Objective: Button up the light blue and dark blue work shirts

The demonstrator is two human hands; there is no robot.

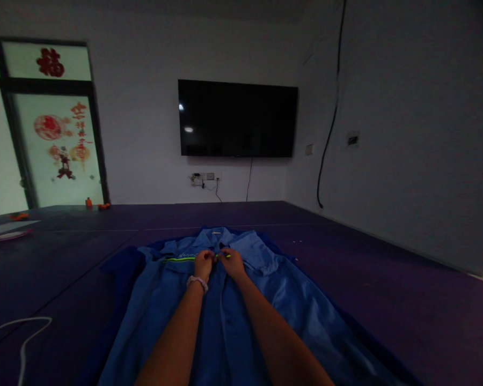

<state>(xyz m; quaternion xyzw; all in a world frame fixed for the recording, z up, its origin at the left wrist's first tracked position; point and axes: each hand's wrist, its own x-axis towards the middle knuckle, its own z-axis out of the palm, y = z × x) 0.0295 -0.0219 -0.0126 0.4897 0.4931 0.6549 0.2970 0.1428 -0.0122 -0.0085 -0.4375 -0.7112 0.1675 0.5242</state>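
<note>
A blue short-sleeved work shirt [282, 305] lies spread front up, its collar at the far end and a bright green stripe across the chest. Darker blue cloth [123, 271] shows from beneath it on both sides. Below the collar, my left hand [203, 264], with a band at the wrist, pinches the left side of the shirt's front opening. My right hand [232, 262] pinches the opposite edge, close beside it. The fingers of both hands are closed at the placket; a button there is too small to make out.
The purple table surface [370, 289] stretches around the shirt. A white cable [24, 343] lies at the near left, and small orange objects [89, 203] stand at the far left. A television [238, 119] hangs on the back wall; a black cable [329, 139] dangles at right.
</note>
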